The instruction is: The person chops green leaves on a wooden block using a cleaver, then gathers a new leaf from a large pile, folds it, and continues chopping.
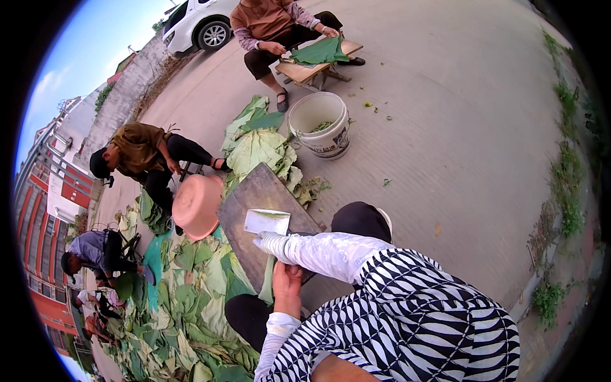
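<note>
A white-gloved right hand (271, 242) of mine reaches over a worn wooden board (238, 210). Beside it on the board lies a cleaver (267, 221), its broad blade smeared green and its dark handle partly behind my right forearm. My bare left hand (286, 284) is just under my right forearm, fingers curled near the right cuff. A narrow green leaf piece (268, 284) hangs over the board's edge against the left hand. My right fingers are mostly hidden, and whether the left fingers pinch the leaf or the cuff is unclear.
Large green leaves (191, 305) cover the ground on my left. A pink plastic tub (196, 205) and a white bucket (320, 119) with green scraps stand beyond the board. Several people sit nearby, one with a leaf (317, 51) on a low table (300, 71).
</note>
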Tool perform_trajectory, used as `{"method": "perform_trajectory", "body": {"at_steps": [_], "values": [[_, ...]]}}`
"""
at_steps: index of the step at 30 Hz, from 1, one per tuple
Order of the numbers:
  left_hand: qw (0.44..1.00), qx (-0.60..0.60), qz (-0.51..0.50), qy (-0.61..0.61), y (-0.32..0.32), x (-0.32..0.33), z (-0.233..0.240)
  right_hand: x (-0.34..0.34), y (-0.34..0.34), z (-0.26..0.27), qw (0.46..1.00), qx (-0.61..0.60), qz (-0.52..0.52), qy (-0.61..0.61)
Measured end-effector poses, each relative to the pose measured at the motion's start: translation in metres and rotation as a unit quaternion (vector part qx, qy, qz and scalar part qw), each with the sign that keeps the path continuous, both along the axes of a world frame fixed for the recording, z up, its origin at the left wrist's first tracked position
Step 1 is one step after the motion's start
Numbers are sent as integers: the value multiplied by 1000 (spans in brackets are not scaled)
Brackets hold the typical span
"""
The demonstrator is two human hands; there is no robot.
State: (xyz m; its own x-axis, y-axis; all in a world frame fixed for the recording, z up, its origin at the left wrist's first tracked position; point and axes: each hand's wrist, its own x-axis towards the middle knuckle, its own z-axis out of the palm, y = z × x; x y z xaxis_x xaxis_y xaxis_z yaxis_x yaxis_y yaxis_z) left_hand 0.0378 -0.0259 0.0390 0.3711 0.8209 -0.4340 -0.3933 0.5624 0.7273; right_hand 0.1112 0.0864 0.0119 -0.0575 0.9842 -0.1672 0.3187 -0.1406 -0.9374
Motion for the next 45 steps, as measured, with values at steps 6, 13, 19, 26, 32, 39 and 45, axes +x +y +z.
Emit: {"method": "perform_trajectory", "body": {"at_steps": [6,13,19,26,32,39,45], "values": [[1000,30,0,-1,-24,7,14,-1,-9,11,998,-42,42,-37],[730,424,-62,532,9,-24,48,-1,-5,-4,999,22,22,-41],[691,501,103,511,62,-50,0,-5,-9,-3,958,-128,-100,236],[651,525,97,541,49,-38,-40,8,3,-5,900,-248,-73,350],[587,528,71,609,51,-28,-32,70,-15,54,991,-64,-113,44],[538,515,14,667,53,-21,-24,84,-87,73,893,37,119,-433],[555,565,49,609,51,-16,-30,85,-81,69,878,32,122,-461]]}}
